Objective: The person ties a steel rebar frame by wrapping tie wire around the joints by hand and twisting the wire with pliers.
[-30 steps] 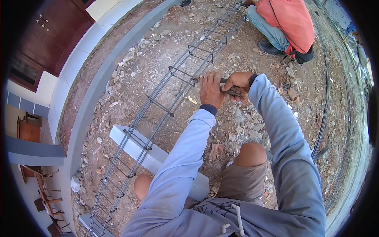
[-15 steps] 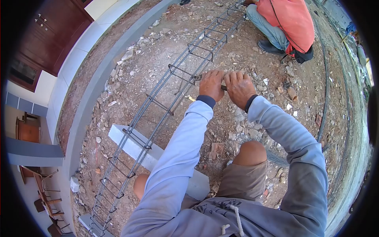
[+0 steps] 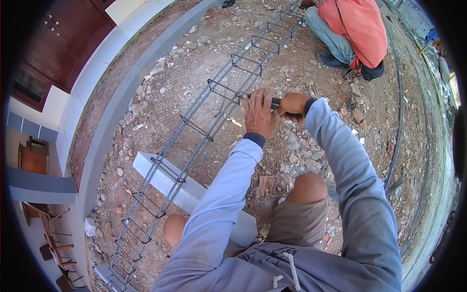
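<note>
Bent over rubble-strewn ground, you hold a dark tool (image 3: pixel 276 102) at the centre of the frame, its far end at the near bar of a steel cage (image 3: pixel 195 128) that runs from upper centre to lower left. Should that end slip off under uneven force, your knuckles could strike the steel. The cage, which crosses a grey block (image 3: pixel 190 191), might shift under a hard pull and jolt the co-worker (image 3: pixel 357 31) crouched at its upper end. Your right hand (image 3: pixel 293 105) has its fingers curled tight around the handle; your left hand (image 3: pixel 260 116) lays nearly straight fingers across the tool, and whether they clasp it cannot be told.
</note>
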The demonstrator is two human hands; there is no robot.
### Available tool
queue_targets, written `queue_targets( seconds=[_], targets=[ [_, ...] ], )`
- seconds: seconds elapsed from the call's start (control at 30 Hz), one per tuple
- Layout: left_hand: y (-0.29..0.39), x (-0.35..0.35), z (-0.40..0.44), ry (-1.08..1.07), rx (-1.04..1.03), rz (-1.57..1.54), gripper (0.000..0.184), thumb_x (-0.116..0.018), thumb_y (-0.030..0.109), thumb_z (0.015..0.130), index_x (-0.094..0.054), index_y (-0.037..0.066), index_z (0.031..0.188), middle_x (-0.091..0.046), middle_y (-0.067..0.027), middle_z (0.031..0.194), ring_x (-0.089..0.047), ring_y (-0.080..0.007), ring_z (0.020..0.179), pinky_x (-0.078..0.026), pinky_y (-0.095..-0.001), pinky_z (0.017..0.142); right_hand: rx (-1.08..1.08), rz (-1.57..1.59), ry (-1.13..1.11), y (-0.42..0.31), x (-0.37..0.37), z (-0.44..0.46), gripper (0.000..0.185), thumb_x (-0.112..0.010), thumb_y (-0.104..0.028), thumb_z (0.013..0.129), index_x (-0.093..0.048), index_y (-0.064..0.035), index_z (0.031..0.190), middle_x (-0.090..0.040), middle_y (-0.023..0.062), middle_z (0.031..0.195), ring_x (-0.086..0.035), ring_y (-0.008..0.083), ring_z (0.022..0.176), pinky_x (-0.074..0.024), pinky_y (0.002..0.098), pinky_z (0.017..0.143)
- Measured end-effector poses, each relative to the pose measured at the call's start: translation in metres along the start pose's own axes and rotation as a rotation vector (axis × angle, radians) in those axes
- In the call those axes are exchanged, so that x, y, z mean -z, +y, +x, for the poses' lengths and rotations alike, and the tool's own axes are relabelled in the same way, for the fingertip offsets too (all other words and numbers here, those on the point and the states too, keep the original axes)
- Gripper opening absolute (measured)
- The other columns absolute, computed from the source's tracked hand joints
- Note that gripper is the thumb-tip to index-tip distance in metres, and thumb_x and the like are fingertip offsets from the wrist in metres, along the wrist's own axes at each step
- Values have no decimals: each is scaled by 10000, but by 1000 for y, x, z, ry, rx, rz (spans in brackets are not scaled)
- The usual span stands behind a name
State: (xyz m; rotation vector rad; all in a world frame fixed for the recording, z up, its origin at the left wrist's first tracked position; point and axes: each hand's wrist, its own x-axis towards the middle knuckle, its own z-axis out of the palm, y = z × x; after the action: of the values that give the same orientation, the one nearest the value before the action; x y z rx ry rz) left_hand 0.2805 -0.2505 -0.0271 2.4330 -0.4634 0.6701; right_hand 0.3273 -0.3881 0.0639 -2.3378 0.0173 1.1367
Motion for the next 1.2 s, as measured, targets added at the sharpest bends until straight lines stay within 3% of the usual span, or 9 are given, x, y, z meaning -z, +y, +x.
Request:
queue_targets(
  seconds=[0.1, 0.3, 0.4, 0.43, 0.57, 0.67, 0.87, 1.03, 1.2],
  targets=[
    [1, -9, 4, 28, 12, 39, 683, -695, 121, 685, -410, 104, 1306, -465, -107, 1266, -384, -312, 1260, -211, -552, 1087, -43, 288, -150, 10, -1, 12, 264, -550, -247, 861, -571, -42, 696, -536, 63, 586, -481, 173, 461, -363, 340, 429],
    [-5, -15, 15, 26, 28, 51, 476, -680, 102, 679, -497, 87, 1118, -530, -129, 1154, -429, -328, 1223, -283, -536, 1049, -61, 198, -5, 2, 0, 0, 261, -602, -297, 847, -570, -44, 792, -570, 85, 619, -606, 235, 571, -481, 449, 524],
    [-2, -11, 19, 20, 34, 64, 401, -666, 85, 681, -506, 81, 1048, -542, -139, 1106, -457, -338, 1181, -337, -512, 1009, 374, -556, 801, 12, -26, -11, 307, -633, -322, 820, -576, -29, 893, -630, 129, 730, -660, 304, 713, -521, 491, 643],
    [-3, -11, 21, 20, 43, 60, 386, -662, 79, 684, -508, 82, 1038, -544, -137, 1095, -464, -340, 1165, -349, -506, 993, 362, -570, 819, 5, -34, -28, 412, -626, -271, 795, -542, 0, 1095, -622, 170, 975, -619, 315, 949, -485, 496, 811],
    [-4, -14, 27, 13, 59, 40, 342, -655, 72, 696, -515, 88, 1007, -551, -129, 1052, -488, -343, 1103, -385, -490, 937, 472, -1101, 1212, 21, -64, -26, 529, -492, -185, 827, -403, 31, 1302, -482, 174, 1231, -420, 327, 1205, -292, 500, 1024],
    [-5, -14, 32, -51, 72, 10, 404, -674, 54, 673, -509, 87, 1040, -549, -123, 1093, -461, -335, 1163, -342, -525, 993, 556, -1214, 1264, 29, -53, -10, 460, -503, -197, 819, -462, 23, 1220, -526, 154, 1109, -495, 290, 1086, -363, 447, 939],
    [-7, -9, 29, -52, 21, -126, 542, -704, 15, 650, -486, 75, 1142, -517, -139, 1197, -431, -343, 1213, -325, -491, 1024, 444, -1286, 1035, 21, -33, -3, 273, -524, -177, 810, -501, -11, 1026, -541, 95, 868, -553, 222, 799, -413, 354, 734],
    [-8, 1, 3, 35, 78, -134, 637, -704, 15, 658, -449, 64, 1239, -484, -152, 1253, -417, -354, 1222, -305, -480, 1042, 339, -792, 749, 19, -25, 2, 251, -590, -169, 747, -549, 2, 926, -640, 170, 853, -658, 350, 791, -517, 450, 705],
    [-6, 5, -14, 39, 118, -96, 701, -696, 34, 683, -404, 78, 1319, -432, -156, 1309, -366, -345, 1279, -268, -497, 1068, 77, -282, 164, 11, -4, 12, 163, -559, -187, 778, -590, -27, 782, -623, 129, 722, -641, 295, 707, -509, 434, 638]
  ],
)
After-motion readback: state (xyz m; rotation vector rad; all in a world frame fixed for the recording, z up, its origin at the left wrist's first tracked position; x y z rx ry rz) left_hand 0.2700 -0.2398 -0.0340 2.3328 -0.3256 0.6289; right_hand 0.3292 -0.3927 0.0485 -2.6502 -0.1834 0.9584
